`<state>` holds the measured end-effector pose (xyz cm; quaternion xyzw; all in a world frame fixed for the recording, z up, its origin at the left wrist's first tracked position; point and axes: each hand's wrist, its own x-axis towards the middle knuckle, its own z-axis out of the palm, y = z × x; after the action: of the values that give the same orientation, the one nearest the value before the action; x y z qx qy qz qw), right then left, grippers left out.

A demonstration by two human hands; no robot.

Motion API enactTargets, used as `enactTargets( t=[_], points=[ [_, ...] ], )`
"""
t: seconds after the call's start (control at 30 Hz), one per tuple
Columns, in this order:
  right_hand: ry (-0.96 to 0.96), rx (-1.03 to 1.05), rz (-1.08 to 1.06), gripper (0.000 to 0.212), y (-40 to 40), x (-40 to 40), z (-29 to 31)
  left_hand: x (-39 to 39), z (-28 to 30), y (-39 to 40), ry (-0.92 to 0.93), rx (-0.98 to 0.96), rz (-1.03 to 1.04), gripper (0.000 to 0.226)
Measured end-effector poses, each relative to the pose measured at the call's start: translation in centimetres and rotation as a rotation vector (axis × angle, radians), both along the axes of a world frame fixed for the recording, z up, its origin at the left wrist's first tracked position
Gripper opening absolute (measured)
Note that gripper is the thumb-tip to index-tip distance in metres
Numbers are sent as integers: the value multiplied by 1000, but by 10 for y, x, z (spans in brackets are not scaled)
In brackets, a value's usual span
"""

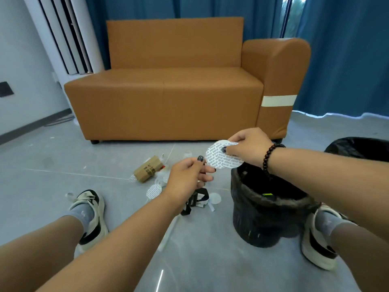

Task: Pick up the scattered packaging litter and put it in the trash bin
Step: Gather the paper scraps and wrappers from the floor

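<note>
Two hands are up in front of me, and between them I hold one round white seal disc (223,155) printed with small grey text. Nearest to me are my shoes on the grey floor (52,165), one on either side, and the black-lined trash bin (265,216) stands just inside my right foot. My left hand (187,175) is curled, thumb up, with its fingertips at the disc's lower left edge; whether it pinches that edge or only touches it I cannot tell. My right hand (247,147) pinches the disc's upper right part, thumb on the printed face. What matters now is where the disc sits: it hangs level with the bin's far rim and a little to the left of the opening, so the opening lies below and to the right of it, on my right hand's side. I judge a short carry rightward and a release by the right hand would drop it in. Beyond my left hand more litter waits on the floor: a second printed disc (154,191), a plain white disc (214,198), a black-and-white wrapper (196,200), and farther off a small brown carton (148,168). Behind everything stands an orange sofa (168,85) before blue curtains (347,49).
</note>
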<state>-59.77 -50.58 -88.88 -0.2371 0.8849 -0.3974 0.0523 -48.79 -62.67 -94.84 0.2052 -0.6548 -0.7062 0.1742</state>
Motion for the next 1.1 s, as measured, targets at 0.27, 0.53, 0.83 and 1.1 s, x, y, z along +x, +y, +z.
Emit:
enactTargets(
  t=[0.27, 0.53, 0.83, 1.1],
  points=[
    [199, 345, -191, 6, 75, -74, -7, -24, 2, 9, -29, -63, 35, 24],
    [143, 608, -113, 29, 63, -87, -47, -21, -13, -10, -120, -75, 62, 24],
    [124, 650, -102, 20, 35, -76, -65, -13, -46, -37, -244, -85, 93, 23],
    [-10, 341, -37, 24, -39, -52, -70, -10, -88, -62, -357, -164, 116, 25]
  ],
)
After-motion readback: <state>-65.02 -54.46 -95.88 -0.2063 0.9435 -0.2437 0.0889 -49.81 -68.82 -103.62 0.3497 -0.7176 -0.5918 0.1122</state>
